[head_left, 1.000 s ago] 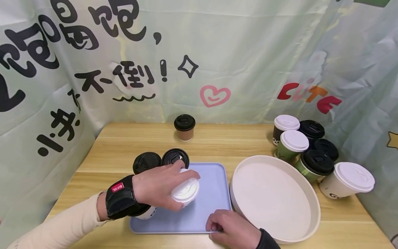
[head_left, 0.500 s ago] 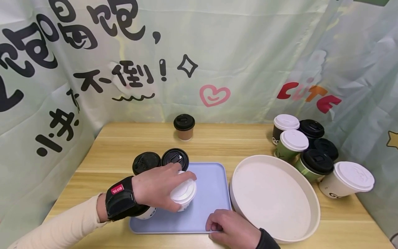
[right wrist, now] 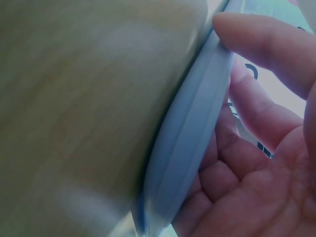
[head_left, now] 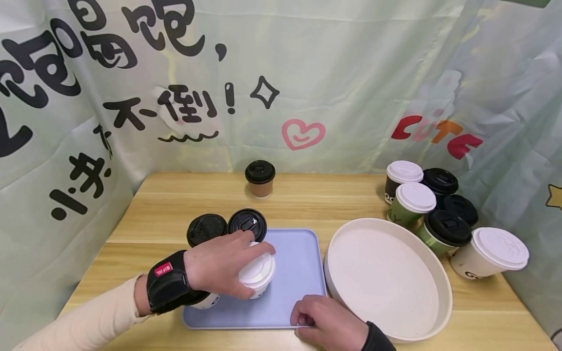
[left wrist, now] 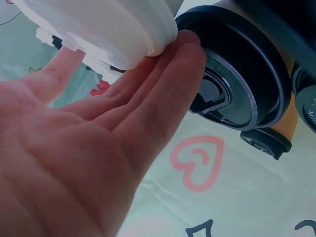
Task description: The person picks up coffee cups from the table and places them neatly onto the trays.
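My left hand (head_left: 224, 263) grips a paper coffee cup (head_left: 260, 291) by its white lid (head_left: 259, 272), thumb on the near side and fingers on the far side. The cup is over the lavender tray (head_left: 294, 278), beside two black-lidded cups. One black lid (left wrist: 229, 94) sits right at my fingertips in the left wrist view. Another white cup (head_left: 207, 301) shows partly under my left wrist. My right hand (head_left: 327, 319) holds the tray's front right edge, fingers curled over the rim. In the right wrist view the tray rim (right wrist: 192, 128) runs between thumb and fingers.
A round cream tray (head_left: 391, 278) lies right of the lavender one. Several lidded cups crowd the right back, including a green cup (head_left: 406, 212) and a large white cup (head_left: 483, 258). A small brown cup (head_left: 261, 187) stands at the back near the cloth backdrop.
My left hand has shifted slightly left and toward me with the white-lidded coffee cup, which now looks more upright. My right hand stays at the tray edge.
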Demonstrator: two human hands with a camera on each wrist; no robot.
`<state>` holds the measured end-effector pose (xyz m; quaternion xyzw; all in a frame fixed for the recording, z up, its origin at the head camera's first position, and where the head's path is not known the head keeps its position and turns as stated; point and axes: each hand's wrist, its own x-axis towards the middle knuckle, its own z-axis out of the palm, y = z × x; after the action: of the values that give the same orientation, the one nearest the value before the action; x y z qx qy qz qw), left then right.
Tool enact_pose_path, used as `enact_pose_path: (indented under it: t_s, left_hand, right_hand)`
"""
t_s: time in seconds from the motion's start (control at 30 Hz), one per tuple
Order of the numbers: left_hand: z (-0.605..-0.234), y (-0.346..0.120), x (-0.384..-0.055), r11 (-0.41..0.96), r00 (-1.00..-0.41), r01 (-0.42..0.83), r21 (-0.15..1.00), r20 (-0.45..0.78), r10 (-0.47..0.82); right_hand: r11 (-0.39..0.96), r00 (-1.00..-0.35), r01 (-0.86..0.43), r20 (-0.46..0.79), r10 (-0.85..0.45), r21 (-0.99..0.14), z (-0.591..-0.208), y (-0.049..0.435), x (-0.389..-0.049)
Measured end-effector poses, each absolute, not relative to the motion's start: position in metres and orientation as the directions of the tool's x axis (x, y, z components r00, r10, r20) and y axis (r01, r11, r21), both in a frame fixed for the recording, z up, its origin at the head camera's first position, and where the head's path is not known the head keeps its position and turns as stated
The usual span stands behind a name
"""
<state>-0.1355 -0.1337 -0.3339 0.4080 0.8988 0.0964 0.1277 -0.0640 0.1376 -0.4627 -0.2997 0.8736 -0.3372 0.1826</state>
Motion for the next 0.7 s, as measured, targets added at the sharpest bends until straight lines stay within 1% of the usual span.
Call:
enact_pose_path:
  t_s: [0.37,0.6,0.7]
  left_hand:
    - [-0.3368,-0.1346,-0.1338,0.66,-0.642,0.694,0.288,-0.169,0.748]
    - [-0.3376,-0.1364,-0.1321,0.639,-0.634,0.716,0.282,-0.12,0.764]
    - [-0.3375,-0.1363,-0.1315,0.64,-0.635,0.718,0.274,-0.119,0.764]
  right_hand:
    - [0.588,-0.752,-0.422,-0.095,-0.652,-0.69,-0.4626,0.1383,-0.0636]
    - [0.593,-0.753,-0.412,-0.107,-0.649,-0.692,-0.4623,0.1377,-0.0642]
    - [0.592,-0.753,-0.414,-0.106,-0.649,-0.691,-0.4627,0.1378,-0.0641]
